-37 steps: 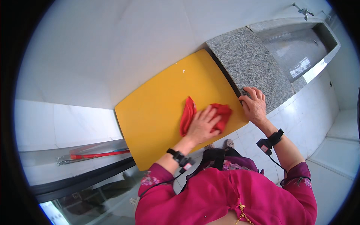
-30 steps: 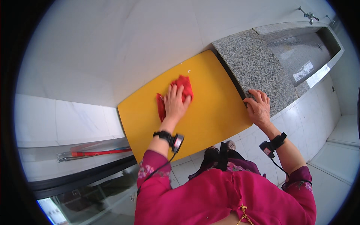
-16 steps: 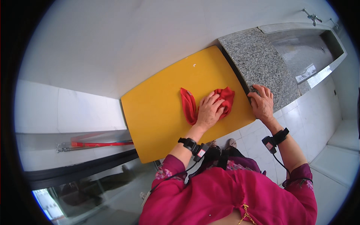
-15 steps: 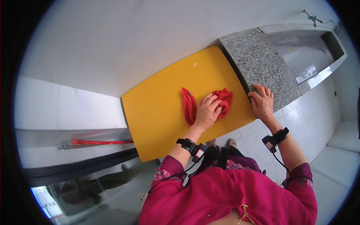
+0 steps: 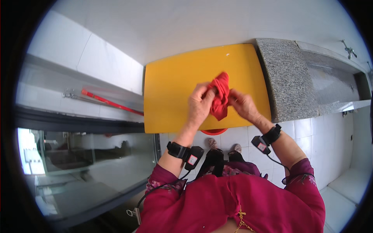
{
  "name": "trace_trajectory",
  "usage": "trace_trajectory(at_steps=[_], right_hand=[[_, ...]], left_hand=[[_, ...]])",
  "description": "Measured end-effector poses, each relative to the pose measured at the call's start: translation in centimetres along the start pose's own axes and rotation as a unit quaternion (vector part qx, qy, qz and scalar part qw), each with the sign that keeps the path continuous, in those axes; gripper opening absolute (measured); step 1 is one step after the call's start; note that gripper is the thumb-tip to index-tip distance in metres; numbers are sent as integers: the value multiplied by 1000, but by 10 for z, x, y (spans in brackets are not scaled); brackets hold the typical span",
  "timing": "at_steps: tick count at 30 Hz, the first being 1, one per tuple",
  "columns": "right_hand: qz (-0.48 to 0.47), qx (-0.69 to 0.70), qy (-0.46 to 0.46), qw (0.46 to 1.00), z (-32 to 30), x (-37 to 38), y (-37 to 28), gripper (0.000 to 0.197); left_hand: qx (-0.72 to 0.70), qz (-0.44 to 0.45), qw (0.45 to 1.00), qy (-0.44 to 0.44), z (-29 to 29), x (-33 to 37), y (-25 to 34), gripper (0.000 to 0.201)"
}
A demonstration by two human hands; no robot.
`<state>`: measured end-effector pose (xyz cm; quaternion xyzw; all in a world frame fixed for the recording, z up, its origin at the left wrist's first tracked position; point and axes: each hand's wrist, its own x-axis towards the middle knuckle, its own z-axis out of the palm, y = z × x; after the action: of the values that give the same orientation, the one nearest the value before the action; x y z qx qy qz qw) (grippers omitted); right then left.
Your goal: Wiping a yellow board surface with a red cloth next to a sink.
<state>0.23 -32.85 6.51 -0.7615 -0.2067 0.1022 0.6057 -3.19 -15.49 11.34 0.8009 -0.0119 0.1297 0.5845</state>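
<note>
A crumpled red cloth [image 5: 220, 95] is held up over the yellow tabletop [image 5: 175, 83]. My left hand [image 5: 200, 103] grips its left side, with the thumb pressed against the fabric and the fingers curled. On the other side my right hand [image 5: 244, 105] pinches at the cloth's right edge, its fingers closed and slightly blurred. A small white speck [image 5: 227, 55] lies near the table's far edge.
A granite counter [image 5: 285, 81] with a sink basin [image 5: 334, 83] and a wall tap [image 5: 349, 49] adjoins the table's right side. Part of a red basin [image 5: 213, 132] shows below the near edge. At left are a red pole [image 5: 112, 103] and a glass pane [image 5: 97, 163].
The cloth lay on the table under my left hand; now it is lifted and bunched between both hands. My right hand has left the counter's edge. The view has turned.
</note>
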Motion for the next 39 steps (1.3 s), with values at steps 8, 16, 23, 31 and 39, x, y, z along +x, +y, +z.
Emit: trace_trajectory(at_steps=[8,16,23,31,39], right_hand=[[-112,-305,23,945,-41,16,-51,17],[-57,-485,16,873,21,27,11,46],[-258,-411,-235,842,187,25,-1,61],[-291,-362,-295,835,148,18,13,58],[-15,-575,50,816,-67,4,72,53]], left_hand=[[283,70,956,-23,-118,-20,-66,27],[373,-322,857,147,-236,-75,-189,51],[363,-333,859,141,-219,-76,-181,59],[329,-361,869,78,-232,-73,-193,60],[307,-384,856,158,-222,-60,-175,66]])
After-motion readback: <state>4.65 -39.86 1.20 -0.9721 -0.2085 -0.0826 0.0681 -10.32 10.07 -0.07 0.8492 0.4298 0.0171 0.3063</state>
